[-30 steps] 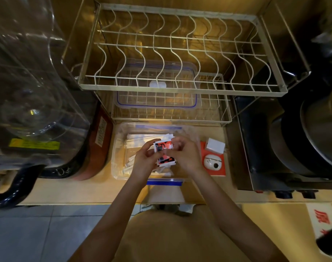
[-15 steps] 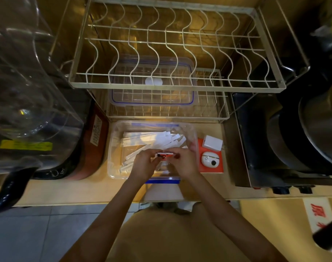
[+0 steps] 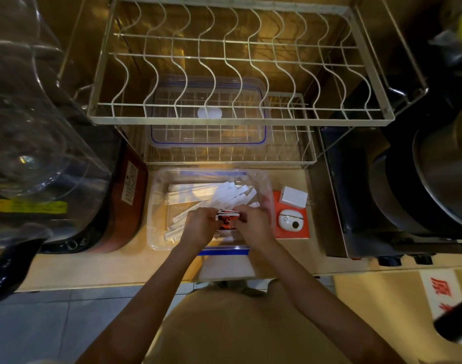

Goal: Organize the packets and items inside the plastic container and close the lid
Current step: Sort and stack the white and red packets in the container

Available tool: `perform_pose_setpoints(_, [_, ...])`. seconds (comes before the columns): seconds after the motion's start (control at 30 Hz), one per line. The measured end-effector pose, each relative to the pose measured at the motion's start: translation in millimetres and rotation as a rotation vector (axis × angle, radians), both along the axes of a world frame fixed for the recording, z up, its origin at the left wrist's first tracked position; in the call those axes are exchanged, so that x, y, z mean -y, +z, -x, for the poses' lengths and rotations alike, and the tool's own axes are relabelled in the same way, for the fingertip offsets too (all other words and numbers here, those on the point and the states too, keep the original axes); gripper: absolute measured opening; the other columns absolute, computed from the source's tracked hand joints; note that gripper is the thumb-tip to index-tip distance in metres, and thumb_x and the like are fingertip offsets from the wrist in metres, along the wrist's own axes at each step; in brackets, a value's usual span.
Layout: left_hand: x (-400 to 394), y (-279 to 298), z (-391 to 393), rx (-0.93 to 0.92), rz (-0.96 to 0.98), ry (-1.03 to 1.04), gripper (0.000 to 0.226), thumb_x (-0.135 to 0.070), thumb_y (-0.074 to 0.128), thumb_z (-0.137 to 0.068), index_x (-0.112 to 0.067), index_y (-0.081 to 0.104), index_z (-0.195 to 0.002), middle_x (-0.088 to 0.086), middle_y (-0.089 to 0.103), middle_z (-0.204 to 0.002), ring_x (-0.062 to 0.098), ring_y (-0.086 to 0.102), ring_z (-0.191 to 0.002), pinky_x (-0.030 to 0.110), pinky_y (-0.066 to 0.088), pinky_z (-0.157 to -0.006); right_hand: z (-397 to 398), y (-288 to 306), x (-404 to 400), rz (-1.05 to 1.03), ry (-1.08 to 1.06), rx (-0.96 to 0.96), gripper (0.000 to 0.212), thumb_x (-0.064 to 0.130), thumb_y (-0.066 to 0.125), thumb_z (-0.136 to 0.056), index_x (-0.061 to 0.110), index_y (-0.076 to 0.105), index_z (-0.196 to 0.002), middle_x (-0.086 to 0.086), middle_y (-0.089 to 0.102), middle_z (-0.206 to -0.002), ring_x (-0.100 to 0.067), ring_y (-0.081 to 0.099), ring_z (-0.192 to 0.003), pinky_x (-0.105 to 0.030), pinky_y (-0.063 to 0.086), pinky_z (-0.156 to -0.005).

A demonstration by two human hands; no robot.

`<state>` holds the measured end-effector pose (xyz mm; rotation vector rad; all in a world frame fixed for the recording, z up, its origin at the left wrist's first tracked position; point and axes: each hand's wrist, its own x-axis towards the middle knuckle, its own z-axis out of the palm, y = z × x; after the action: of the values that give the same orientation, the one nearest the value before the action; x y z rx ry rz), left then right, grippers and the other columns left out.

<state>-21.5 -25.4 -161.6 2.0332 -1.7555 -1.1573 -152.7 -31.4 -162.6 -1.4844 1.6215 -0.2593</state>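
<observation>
A clear plastic container (image 3: 156, 206) stands open on the counter, with several long white packets (image 3: 198, 193) lying across its far half. Over its near half, my left hand (image 3: 199, 228) and my right hand (image 3: 255, 228) together grip a small stack of red-and-white packets (image 3: 227, 215), held edge-up between the fingertips. More red packets show below them inside the container. The container's clear lid (image 3: 209, 137) with a blue rim lies on the lower wire rack behind the container.
A two-tier wire dish rack (image 3: 224, 119) overhangs the back of the counter. A red box (image 3: 291, 231) carrying a small white device and a white cube sits right of the container. A clear-topped machine (image 3: 40, 143) stands left; a steel appliance (image 3: 382, 193) right.
The red-and-white stack was held flat, face up, a second ago; both hands have turned it edge-up and lowered it toward the container's near half. The view shifted slightly.
</observation>
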Motion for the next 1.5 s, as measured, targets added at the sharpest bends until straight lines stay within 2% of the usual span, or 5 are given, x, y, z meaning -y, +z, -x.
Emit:
perform_pose_setpoints(0.17, [1, 5, -2, -0.011, 0.033, -0.035, 0.013, -0.011, 0.061, -0.085, -0.005, 0.071, -0.090, 0.014, 0.073, -0.090, 0.012, 0.053, -0.071, 0.005, 0.034, -0.056, 3, 15, 2, 0.046, 0.185, -0.080, 0.026, 0.008, 0.047, -0.093, 0.010, 0.065, -0.112, -0.011, 0.070, -0.109, -0.023, 0.064, -0.100, -0.033, 0.050, -0.092])
perform_pose_setpoints(0.73, [2, -3, 18, -0.107, 0.052, -0.211, 0.024, -0.002, 0.061, -0.083, -0.008, 0.070, -0.105, 0.017, 0.074, -0.101, 0.028, 0.068, -0.094, 0.032, 0.051, -0.092, 5, 17, -2, -0.019, 0.276, -0.406, 0.034, 0.011, 0.046, -0.094, 0.012, 0.051, -0.127, -0.014, 0.057, -0.127, -0.027, 0.054, -0.116, -0.036, 0.046, -0.099])
perform_pose_setpoints(1.13, [13, -7, 17, 0.198, 0.030, -0.343, 0.030, -0.019, 0.063, -0.083, -0.015, 0.061, -0.113, 0.007, 0.063, -0.115, 0.023, 0.058, -0.104, 0.031, 0.047, -0.083, 37, 55, 12, 0.116, 0.077, -0.341, 0.029, 0.019, 0.047, -0.094, 0.017, 0.058, -0.120, -0.010, 0.068, -0.111, -0.026, 0.064, -0.097, -0.034, 0.052, -0.079])
perform_pose_setpoints(1.37, [22, -18, 34, 0.128, 0.035, -0.759, 0.037, -0.016, 0.059, -0.086, -0.013, 0.058, -0.123, 0.008, 0.055, -0.132, 0.025, 0.053, -0.120, 0.028, 0.045, -0.091, 52, 57, 22, -0.011, -0.282, 0.065, 0.024, 0.011, 0.057, -0.086, 0.012, 0.069, -0.108, -0.009, 0.071, -0.106, -0.017, 0.060, -0.093, -0.027, 0.043, -0.081])
perform_pose_setpoints(1.5, [24, -29, 48, 0.027, 0.086, -0.820, 0.007, -0.014, 0.069, -0.064, -0.014, 0.075, -0.067, 0.003, 0.076, -0.073, 0.019, 0.071, -0.068, 0.022, 0.056, -0.062, 50, 53, 20, -0.145, -0.481, 0.359, 0.023, 0.005, 0.058, -0.087, 0.006, 0.067, -0.108, -0.011, 0.069, -0.102, -0.020, 0.063, -0.094, -0.035, 0.053, -0.090])
